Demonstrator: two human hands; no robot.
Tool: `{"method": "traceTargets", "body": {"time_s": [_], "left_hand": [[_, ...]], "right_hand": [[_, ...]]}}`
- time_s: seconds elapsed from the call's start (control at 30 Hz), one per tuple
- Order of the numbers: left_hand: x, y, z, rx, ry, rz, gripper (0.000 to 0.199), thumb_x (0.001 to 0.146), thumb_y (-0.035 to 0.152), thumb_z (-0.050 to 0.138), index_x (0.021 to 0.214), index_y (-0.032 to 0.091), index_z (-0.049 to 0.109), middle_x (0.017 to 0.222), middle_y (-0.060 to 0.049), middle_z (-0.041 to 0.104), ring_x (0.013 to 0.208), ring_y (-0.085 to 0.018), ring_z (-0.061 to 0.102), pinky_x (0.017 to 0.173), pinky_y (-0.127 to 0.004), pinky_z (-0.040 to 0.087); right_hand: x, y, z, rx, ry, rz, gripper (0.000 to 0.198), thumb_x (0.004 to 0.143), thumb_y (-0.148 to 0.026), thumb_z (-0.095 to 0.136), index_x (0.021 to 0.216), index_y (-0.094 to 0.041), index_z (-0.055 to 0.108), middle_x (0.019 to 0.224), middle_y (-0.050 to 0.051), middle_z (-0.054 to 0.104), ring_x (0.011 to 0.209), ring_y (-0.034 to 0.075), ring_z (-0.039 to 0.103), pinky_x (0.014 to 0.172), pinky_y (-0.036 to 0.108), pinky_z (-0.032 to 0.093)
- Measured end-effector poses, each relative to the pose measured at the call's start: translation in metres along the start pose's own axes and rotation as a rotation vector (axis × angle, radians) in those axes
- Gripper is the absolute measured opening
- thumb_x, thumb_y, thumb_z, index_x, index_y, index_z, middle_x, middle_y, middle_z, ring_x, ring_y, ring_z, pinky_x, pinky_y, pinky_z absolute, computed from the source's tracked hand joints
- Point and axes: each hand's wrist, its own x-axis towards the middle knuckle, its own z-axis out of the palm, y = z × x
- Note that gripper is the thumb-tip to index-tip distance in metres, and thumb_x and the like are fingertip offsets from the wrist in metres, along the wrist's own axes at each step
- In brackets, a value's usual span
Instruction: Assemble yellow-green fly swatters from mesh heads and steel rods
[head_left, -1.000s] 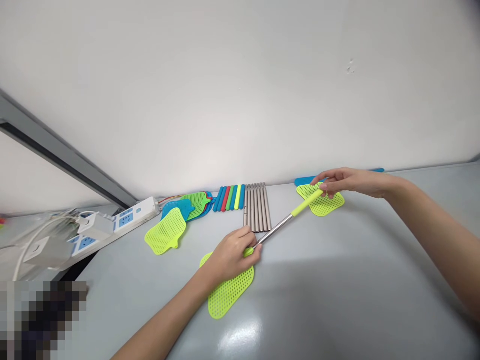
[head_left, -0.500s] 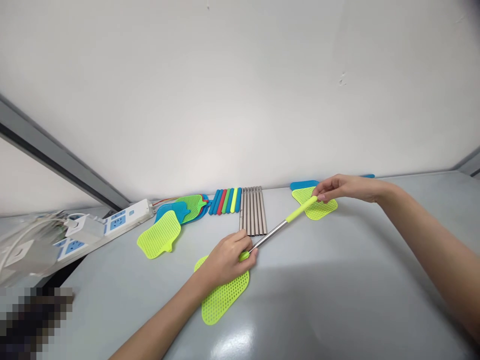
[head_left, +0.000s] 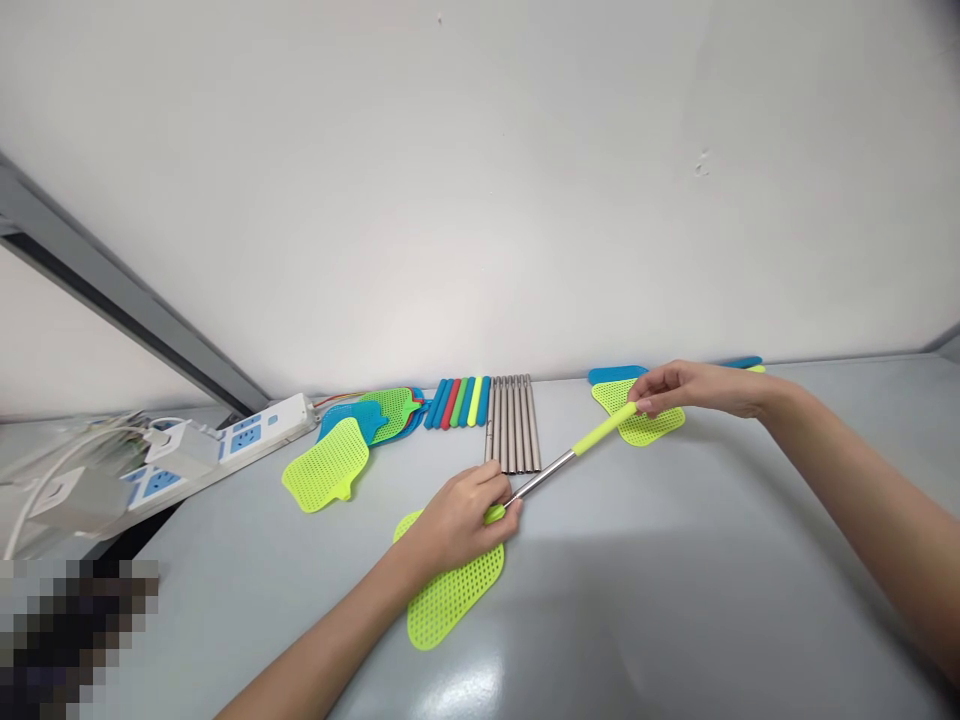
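A yellow-green fly swatter (head_left: pixel 456 595) with a perforated head lies across the grey table in front of me. My left hand (head_left: pixel 469 515) is closed on its neck, where the head meets the metal rod (head_left: pixel 546 476). At the other end, my right hand (head_left: pixel 664 388) pinches the tip of the yellow-green grip (head_left: pixel 604 428). The rod runs slanting up to the right between my hands. Behind my right hand lie another yellow-green swatter head (head_left: pixel 651 428) and a blue one (head_left: pixel 616 375), partly covered.
Loose swatter heads (head_left: pixel 327 468) in yellow-green, blue, green and red lie at the left. Several coloured grips (head_left: pixel 457 402) and metal rods (head_left: pixel 513 425) are lined up by the wall. A power strip (head_left: pixel 281 425) with plugs and cables stands far left. Blue handle ends (head_left: pixel 742 362) show behind my right wrist.
The view has shifted slightly, so everything sits a little further right. Both hands keep the same hold on the fly swatter, which has hardly moved.
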Motion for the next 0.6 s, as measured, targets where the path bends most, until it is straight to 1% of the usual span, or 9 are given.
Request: {"method": "traceTargets", "body": {"time_s": [0.13,0.27,0.5,0.6], "left_hand": [[-0.0004,0.0006,-0.0008,0.002,-0.010,-0.008,0.019,0.080,0.026,0.034,0.065,0.017,0.042,0.067,0.000,0.040,0.061,-0.011,0.040,0.056,-0.023,0.034],[-0.0008,-0.0001,-0.0005,0.001,-0.003,-0.009,0.018,0.080,0.025,0.035,0.065,0.017,0.042,0.067,0.000,0.040,0.062,-0.011,0.040,0.056,-0.022,0.034],[-0.0007,-0.0010,-0.0004,0.015,-0.011,-0.007,0.019,0.080,0.025,0.035,0.064,0.017,0.041,0.066,0.000,0.040,0.062,-0.010,0.040,0.056,-0.022,0.034],[-0.0008,-0.0011,-0.0003,0.013,-0.010,-0.011,0.019,0.080,0.025,0.034,0.064,0.017,0.041,0.066,0.000,0.040,0.062,-0.010,0.040,0.056,-0.022,0.034]], "right_hand": [[-0.0002,-0.0016,0.0014,-0.037,-0.009,-0.007,0.027,0.061,-0.049,0.058,0.075,-0.027,0.065,0.079,0.001,0.059,0.082,0.022,0.050,0.080,0.035,0.032],[0.0000,-0.0024,0.0038,-0.025,-0.016,-0.013,0.029,0.061,-0.051,0.057,0.073,-0.025,0.065,0.076,0.002,0.059,0.079,0.021,0.050,0.078,0.033,0.033],[0.0011,-0.0032,0.0078,-0.022,-0.064,-0.017,0.034,0.062,-0.053,0.055,0.076,-0.023,0.062,0.078,0.002,0.055,0.078,0.020,0.047,0.074,0.031,0.031],[0.0012,-0.0023,0.0072,-0.026,-0.076,-0.017,0.033,0.065,-0.053,0.053,0.077,-0.023,0.061,0.079,0.002,0.054,0.079,0.019,0.045,0.075,0.030,0.030]]}}
